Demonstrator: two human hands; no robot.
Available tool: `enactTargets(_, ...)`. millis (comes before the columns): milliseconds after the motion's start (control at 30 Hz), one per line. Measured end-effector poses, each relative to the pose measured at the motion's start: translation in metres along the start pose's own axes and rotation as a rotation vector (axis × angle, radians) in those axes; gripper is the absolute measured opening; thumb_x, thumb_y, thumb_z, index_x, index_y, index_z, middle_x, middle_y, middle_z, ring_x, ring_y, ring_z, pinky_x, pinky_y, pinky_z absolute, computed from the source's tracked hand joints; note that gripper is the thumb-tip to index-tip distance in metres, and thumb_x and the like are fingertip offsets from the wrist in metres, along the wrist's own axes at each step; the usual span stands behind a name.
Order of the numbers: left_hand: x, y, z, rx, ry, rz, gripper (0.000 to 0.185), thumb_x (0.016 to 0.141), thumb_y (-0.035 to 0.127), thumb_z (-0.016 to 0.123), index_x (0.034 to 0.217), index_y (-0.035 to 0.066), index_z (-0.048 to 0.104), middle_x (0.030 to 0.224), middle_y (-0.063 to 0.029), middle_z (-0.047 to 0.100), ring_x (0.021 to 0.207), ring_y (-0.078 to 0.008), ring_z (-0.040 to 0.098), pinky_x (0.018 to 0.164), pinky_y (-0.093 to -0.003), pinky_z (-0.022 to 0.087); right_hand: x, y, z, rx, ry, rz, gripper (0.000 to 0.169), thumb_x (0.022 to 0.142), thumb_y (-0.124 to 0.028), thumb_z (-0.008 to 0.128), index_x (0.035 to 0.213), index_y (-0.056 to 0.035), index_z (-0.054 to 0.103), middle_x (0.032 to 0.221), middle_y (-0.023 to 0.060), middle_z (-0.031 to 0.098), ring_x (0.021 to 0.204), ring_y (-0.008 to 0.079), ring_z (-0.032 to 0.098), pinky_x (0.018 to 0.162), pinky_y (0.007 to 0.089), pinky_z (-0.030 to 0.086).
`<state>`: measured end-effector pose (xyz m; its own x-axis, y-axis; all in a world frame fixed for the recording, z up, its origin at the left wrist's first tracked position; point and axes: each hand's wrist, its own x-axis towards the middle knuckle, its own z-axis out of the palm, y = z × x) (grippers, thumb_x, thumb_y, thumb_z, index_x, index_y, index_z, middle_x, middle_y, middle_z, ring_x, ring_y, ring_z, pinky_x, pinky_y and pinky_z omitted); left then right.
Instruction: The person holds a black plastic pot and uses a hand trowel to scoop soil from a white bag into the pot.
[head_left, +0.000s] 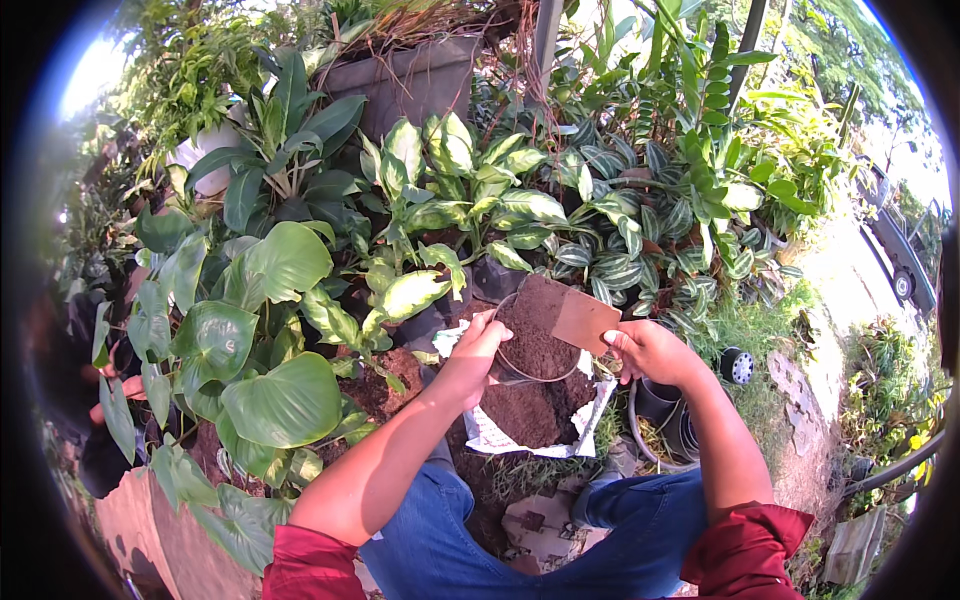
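Observation:
My left hand (476, 360) grips the left rim of a round pot (517, 375) filled with dark, loose soil (536, 345). The pot is held above an open white sack (491, 442), which also contains dark soil (517, 416). Between the thumb and fingers of my right hand (649, 352) is a thin, flat brown plate (585, 322). Its lower right corner is in my grip, and its other end lies over the soil at the top of the pot. Soil seems to cover that far end, so its edge is hard to make out.
Large-leaved potted plants (285, 405) crowd my left side, and variegated dieffenbachia (457, 180) grows ahead. Black plastic pots (679, 424) sit in a round basin (637, 435) at right. A perforated pot (738, 365) lies beyond. Another person's hand (131, 388) shows behind leaves at far left.

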<state>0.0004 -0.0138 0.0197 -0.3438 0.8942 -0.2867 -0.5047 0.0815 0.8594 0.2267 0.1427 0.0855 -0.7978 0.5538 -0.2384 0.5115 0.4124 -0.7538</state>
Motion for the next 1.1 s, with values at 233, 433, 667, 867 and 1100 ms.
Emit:
enactTargets(233, 0.005, -0.001, -0.012, -0.021, 0.024, 0.019, 0.043, 0.091, 0.022, 0.053, 0.132, 0.014, 0.044, 0.111, -0.0036, 0.056, 0.09, -0.0154, 0.062, 0.067, -0.038, 0.056, 0.018, 0.05, -0.005, 0.386, -0.137, 0.032, 0.048, 0.105, -0.042, 0.043, 0.077, -0.0038, 0.055, 0.064, 0.0057, 0.059, 0.068, 0.0196, 0.068, 0.062, 0.0283, 0.052)
enactTargets(433, 0.011, -0.004, -0.022, -0.024, 0.126, 0.028, 0.045, 0.091, 0.027, 0.057, 0.132, 0.014, 0.045, 0.11, -0.0025, 0.058, 0.091, -0.014, 0.061, 0.066, -0.0366, 0.052, 0.025, 0.074, 0.004, 0.66, -0.163, 0.173, 0.043, 0.105, -0.038, 0.044, 0.083, -0.0034, 0.057, 0.071, 0.0073, 0.059, 0.073, 0.0222, 0.065, 0.073, 0.0364, 0.055)
enactTargets(667, 0.009, 0.006, -0.024, -0.164, 0.142, 0.081, 0.051, 0.088, 0.024, 0.057, 0.136, 0.014, 0.042, 0.118, -0.0056, 0.057, 0.101, -0.0172, 0.06, 0.082, -0.0403, 0.052, 0.04, 0.132, 0.021, 0.379, -0.145, 0.454, 0.045, 0.105, -0.041, 0.042, 0.09, -0.0019, 0.059, 0.08, 0.0099, 0.067, 0.075, 0.0234, 0.07, 0.069, 0.0354, 0.057)
enactTargets(867, 0.001, 0.014, -0.023, -0.218, 0.156, 0.102, 0.046, 0.09, 0.021, 0.056, 0.133, 0.014, 0.043, 0.114, -0.0052, 0.056, 0.101, -0.0166, 0.06, 0.08, -0.0403, 0.055, 0.058, 0.158, 0.052, 0.123, -0.304, 0.683, 0.048, 0.106, -0.042, 0.036, 0.095, -0.0023, 0.06, 0.085, 0.0112, 0.071, 0.078, 0.0234, 0.072, 0.067, 0.0353, 0.058)
enactTargets(1100, -0.003, 0.014, -0.019, -0.233, 0.131, 0.122, 0.045, 0.092, 0.021, 0.055, 0.134, 0.012, 0.042, 0.109, -0.0043, 0.056, 0.096, -0.0155, 0.059, 0.08, -0.0378, 0.054, 0.081, 0.2, 0.096, -0.06, -0.493, 0.879, 0.05, 0.106, -0.043, 0.033, 0.1, -0.0021, 0.061, 0.091, 0.0132, 0.073, 0.08, 0.0238, 0.073, 0.065, 0.0378, 0.057)
